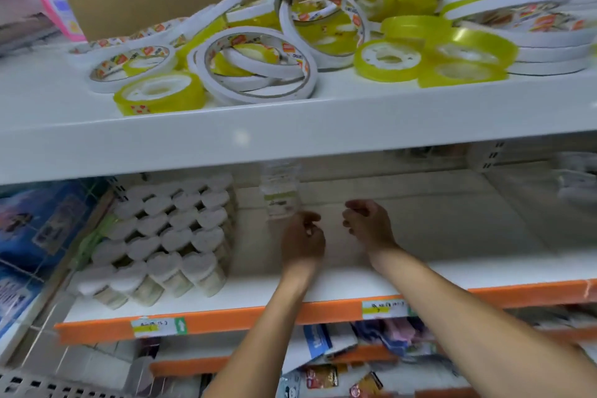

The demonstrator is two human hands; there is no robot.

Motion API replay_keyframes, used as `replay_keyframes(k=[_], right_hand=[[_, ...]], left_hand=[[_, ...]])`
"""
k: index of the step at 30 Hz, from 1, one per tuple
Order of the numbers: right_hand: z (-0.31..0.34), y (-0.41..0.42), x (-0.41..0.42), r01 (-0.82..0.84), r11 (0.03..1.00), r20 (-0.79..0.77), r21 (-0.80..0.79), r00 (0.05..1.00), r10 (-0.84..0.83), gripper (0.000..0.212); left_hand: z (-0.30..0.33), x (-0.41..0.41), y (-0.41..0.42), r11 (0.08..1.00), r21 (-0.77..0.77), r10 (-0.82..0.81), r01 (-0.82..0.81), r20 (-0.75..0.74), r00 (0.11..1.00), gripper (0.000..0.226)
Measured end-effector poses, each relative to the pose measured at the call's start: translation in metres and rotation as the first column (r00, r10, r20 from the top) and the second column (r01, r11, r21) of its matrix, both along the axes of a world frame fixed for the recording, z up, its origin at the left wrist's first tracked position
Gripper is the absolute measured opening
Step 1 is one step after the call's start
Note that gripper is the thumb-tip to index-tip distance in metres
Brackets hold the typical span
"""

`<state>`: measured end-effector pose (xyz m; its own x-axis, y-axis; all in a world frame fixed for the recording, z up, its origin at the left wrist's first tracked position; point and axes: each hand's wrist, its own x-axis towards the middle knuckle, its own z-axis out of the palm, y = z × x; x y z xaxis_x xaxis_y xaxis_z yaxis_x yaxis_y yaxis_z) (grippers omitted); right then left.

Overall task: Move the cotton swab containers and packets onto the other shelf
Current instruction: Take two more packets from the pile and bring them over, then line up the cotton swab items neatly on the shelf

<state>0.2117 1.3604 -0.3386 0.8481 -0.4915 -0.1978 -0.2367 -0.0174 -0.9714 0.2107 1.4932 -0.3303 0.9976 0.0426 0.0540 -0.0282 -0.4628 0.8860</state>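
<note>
two hands reaching into middle shelf (420, 271): left hand (302, 241) pinching clear packet (280, 195), right hand (366, 223) curled, empty. some twenty heart-lidded swab containers (161, 236) stacked left, exact count unclear.

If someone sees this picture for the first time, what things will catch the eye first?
The jumbled heap of white and yellow-green tape rolls on the white upper shelf. Below, heart-shaped clear containers with white lids stand stacked at the left of the orange-edged middle shelf, where both hands, left and right, reach in.
</note>
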Motion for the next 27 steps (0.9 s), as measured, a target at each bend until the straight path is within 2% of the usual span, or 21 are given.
replay_keyframes(k=[11,23,27], right_hand=[[0.023,-0.128,-0.095,0.184,0.976,-0.009,0.116,0.983,-0.184,0.021],[0.029,-0.28,-0.235,0.368,0.92,-0.048,0.134,0.93,-0.365,0.017],[0.031,-0.324,-0.28,0.436,0.89,-0.058,0.134,0.9,-0.432,0.017]], left_hand=[[0.014,-0.047,-0.148,0.964,0.056,-0.26,0.258,0.036,0.965,0.029],[0.026,-0.146,-0.312,0.811,0.078,-0.582,0.58,0.004,0.813,0.022],[0.024,-0.178,-0.362,0.755,0.008,-0.656,0.656,-0.003,0.755,0.021]])
